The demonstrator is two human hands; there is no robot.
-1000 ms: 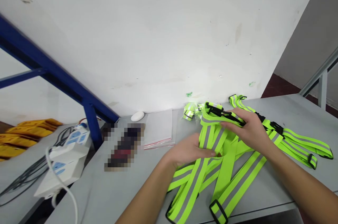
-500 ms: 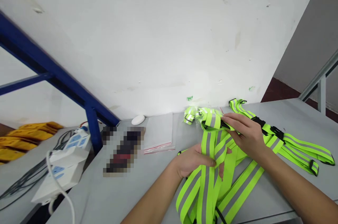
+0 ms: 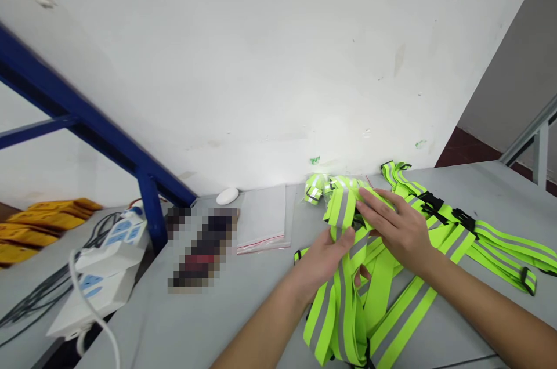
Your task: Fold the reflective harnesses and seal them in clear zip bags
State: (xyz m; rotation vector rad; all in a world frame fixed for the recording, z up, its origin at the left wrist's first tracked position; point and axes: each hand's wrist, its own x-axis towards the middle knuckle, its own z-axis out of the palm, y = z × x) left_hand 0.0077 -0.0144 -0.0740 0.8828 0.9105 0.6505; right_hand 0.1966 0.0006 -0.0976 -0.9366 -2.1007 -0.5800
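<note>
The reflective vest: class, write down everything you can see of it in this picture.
The reflective vest is made of fluorescent yellow-green fabric straps, each with a grey reflective stripe along its middle. Black plastic buckles sit on the straps at the right. It lies bunched and tangled on the grey table, while the left hand and right hand grip a gathered section.

This one camera sits on the person's head and looks forward and down. It is close to the left hand (image 3: pixel 324 261) and the right hand (image 3: pixel 398 235), near the bottom right of the frame (the arms come in from the bottom edge). The gray table (image 3: pixel 256 317) fills the low part, and the white wall (image 3: pixel 217 67) fills the top.
</note>
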